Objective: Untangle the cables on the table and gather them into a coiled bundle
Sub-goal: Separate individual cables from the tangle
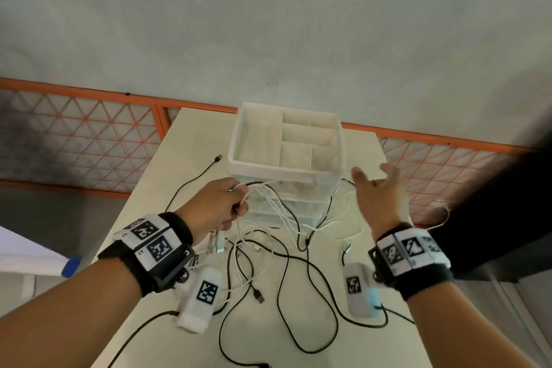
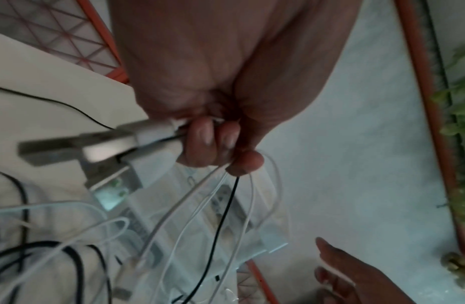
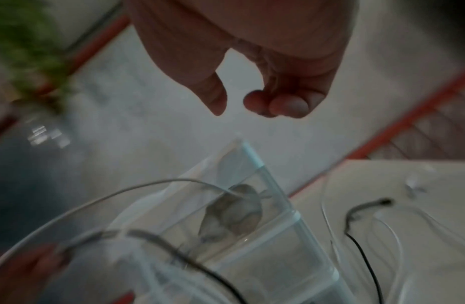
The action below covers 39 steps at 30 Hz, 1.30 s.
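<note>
Left hand (image 1: 215,205) grips 1 cable bunch (image 1: 270,209); right hand (image 1: 378,197) holds 0.

Almost nothing here can be read as words. The white tags on the left wristband (image 1: 152,243) and the right wristband (image 1: 410,249) carry only black-and-white square code markers, and the same kind of marker sits on the two white blocks (image 1: 203,297) hanging just below those bands. Beside the left wristband's markers stand tiny characters, too small to make out.
</note>
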{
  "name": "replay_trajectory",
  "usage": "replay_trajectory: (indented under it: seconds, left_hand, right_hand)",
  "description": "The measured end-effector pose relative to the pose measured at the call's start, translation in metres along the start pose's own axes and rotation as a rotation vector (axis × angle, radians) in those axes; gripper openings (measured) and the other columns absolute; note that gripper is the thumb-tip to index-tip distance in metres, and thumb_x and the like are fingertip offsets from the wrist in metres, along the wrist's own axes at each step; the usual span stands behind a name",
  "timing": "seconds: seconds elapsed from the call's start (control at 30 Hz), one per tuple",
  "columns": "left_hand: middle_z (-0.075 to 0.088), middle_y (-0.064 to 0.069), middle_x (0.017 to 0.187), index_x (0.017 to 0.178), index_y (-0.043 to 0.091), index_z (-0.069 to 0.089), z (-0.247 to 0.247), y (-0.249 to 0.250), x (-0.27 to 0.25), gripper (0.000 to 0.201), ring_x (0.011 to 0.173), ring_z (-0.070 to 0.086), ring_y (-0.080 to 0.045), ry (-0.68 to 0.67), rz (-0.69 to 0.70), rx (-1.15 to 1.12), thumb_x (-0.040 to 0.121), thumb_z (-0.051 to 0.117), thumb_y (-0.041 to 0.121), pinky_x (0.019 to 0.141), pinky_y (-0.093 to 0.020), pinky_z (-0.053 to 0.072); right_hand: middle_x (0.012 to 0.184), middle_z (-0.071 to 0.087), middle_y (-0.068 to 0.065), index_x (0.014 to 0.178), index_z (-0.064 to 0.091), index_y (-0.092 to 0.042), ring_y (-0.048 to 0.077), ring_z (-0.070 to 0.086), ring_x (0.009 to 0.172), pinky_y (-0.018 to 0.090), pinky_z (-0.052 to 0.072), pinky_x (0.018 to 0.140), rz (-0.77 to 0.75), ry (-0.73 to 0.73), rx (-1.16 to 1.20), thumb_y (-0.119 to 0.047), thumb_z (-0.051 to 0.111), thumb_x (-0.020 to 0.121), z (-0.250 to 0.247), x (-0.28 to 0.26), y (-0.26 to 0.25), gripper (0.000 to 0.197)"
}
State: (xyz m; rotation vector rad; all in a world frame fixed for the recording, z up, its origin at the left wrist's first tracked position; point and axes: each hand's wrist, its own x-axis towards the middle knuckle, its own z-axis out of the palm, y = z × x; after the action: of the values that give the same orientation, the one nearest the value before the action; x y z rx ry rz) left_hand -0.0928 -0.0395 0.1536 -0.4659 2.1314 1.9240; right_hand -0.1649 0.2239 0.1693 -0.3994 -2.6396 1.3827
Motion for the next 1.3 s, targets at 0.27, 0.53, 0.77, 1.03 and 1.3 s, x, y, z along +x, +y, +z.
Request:
replay_trajectory:
  seconds: [0.27,0.53,0.77,1.03,1.3]
  left_hand:
    - [0.05,0.002,0.055,0.087,0.012,0.056,0.02,0.018,-0.001,0.023,0.05,0.034,-0.011,-0.172,0.093,0.014,0.104,0.047,0.022,0.05,-0.024,0.03]
    - [0.04,0.003,0.059,0.096,0.006,0.064,0.014,0.018,-0.009,0.022,0.051,0.037,-0.012,-0.184,0.17,0.022,0.104,0.047,0.019,0.051,-0.022,0.034]
    - [0.032,0.01,0.056,0.1,0.018,0.079,0.009,0.041,-0.025,0.037,0.052,0.027,-0.01,-0.129,0.383,0.137,0.096,0.053,0.044,0.05,-0.022,0.027]
    - [0.059,0.01,0.068,0.105,0.035,0.077,-0.011,0.028,-0.021,0.025,0.044,0.044,-0.002,-0.226,0.195,0.743,0.096,0.056,0.045,0.047,-0.008,0.032]
    - [0.065,0.003,0.072,0.093,0.028,0.079,0.0,0.01,-0.009,0.018,0.062,0.053,-0.012,0.004,0.193,0.674,0.094,0.064,0.038,0.063,-0.023,0.042]
  right_hand:
    - [0.069,0.053,-0.012,0.086,0.071,-0.031,0.007,0.053,0.066,0.029,0.043,0.064,-0.678,-0.408,-0.312,-0.037,0.068,0.09,0.035,-0.048,-0.031,0.007]
    - [0.056,0.055,-0.002,0.113,0.06,-0.039,0.011,0.055,0.054,0.027,0.053,0.063,-0.544,-0.43,-0.159,-0.03,0.076,0.082,0.025,-0.04,-0.031,0.036]
    - [0.065,0.06,-0.011,0.071,0.065,-0.031,-0.001,0.053,0.056,0.016,0.034,0.053,-0.482,-0.659,-0.477,-0.042,0.067,0.091,0.028,-0.02,-0.01,0.022]
    - [0.07,0.068,-0.006,0.072,0.064,-0.024,0.02,0.067,0.073,0.027,0.046,0.058,-0.335,-0.113,-0.285,-0.036,0.065,0.095,-0.004,0.027,0.016,0.026]
    - [0.102,0.074,-0.016,0.092,0.057,-0.043,0.023,0.072,0.073,0.034,0.061,0.066,-0.352,-0.139,-0.125,-0.009,0.06,0.091,-0.016,0.043,0.024,0.035]
